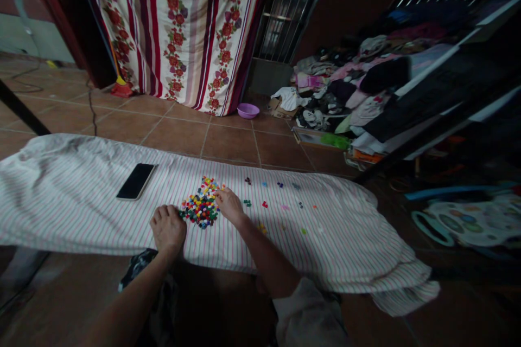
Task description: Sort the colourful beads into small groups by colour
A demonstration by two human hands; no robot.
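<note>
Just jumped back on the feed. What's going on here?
A person is working with both bare hands at a pile of small, mixed-colour pieces on a striped cloth. The right hand is at the pile's right edge; whether it grips a piece is too small to tell. The left hand rests at the left edge. To the right of the pile, small groups lie apart, mostly by colour. A phone lies to the left, its screen dark.

Runs dim overall. Reads brightest on the striped cloth (101, 222) and curtain (199, 27); drops near black at far right and under the cloth. Looks soft, smearing the small pieces (203, 205) together. Stretches and tilts toward the edges, wide-angle style.
</note>
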